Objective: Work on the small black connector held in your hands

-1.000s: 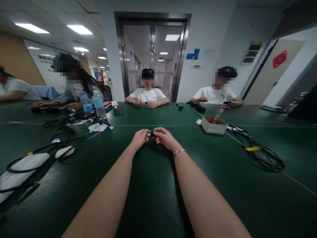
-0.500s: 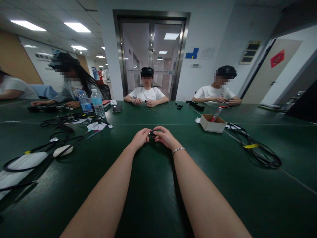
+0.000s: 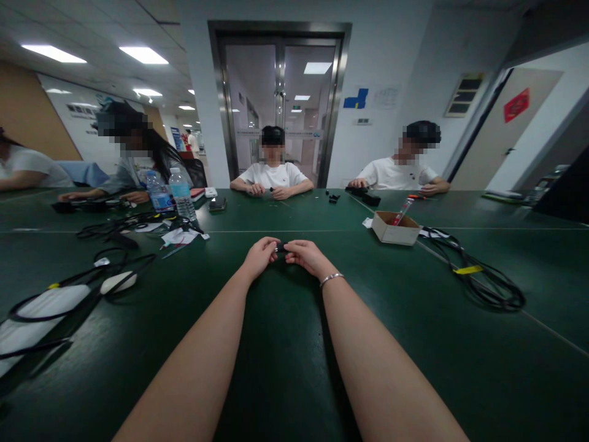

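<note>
A small black piece (image 3: 280, 247) with a shiny metallic end on its left side is held between my two hands, just above the green table (image 3: 276, 325); its exact kind is too small to make out. My left hand (image 3: 260, 256) pinches the metallic end between thumb and fingers. From the other side, my right hand (image 3: 307, 256), with a silver bangle at the wrist, has thumb and forefinger closed on the black end. Fingers cover part of the piece.
A small open box (image 3: 396, 232) with a red-handled tool stands right, near a coiled black cable (image 3: 483, 285). At left lie tangled cables (image 3: 124, 224), a white mouse-like object (image 3: 118, 282) and bottles (image 3: 183, 195). Several people sit around the table.
My hands stay in nearly the same place on the small black piece. The person at the right has moved one hand toward the black items on the table.
</note>
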A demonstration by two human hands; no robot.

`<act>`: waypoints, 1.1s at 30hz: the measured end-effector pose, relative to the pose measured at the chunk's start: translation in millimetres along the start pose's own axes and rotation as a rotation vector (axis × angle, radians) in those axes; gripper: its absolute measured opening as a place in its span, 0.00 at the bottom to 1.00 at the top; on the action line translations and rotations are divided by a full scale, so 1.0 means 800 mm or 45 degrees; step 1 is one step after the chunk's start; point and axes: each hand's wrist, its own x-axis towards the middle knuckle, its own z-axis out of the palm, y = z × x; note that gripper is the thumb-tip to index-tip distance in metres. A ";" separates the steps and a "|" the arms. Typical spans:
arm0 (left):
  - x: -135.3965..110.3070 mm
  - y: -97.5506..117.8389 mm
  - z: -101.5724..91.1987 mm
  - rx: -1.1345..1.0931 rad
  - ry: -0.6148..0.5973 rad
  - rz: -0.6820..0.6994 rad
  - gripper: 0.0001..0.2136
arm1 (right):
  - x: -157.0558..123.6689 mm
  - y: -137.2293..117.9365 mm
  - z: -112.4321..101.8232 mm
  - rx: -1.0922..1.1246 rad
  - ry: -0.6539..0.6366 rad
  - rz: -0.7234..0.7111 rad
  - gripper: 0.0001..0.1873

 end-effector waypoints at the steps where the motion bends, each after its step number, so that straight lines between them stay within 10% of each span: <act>1: 0.001 -0.001 0.000 0.005 -0.012 0.008 0.12 | 0.000 0.000 0.000 0.005 0.001 0.004 0.05; 33: 0.003 -0.010 0.002 0.075 -0.087 0.057 0.14 | 0.001 0.000 0.001 0.043 0.013 0.025 0.07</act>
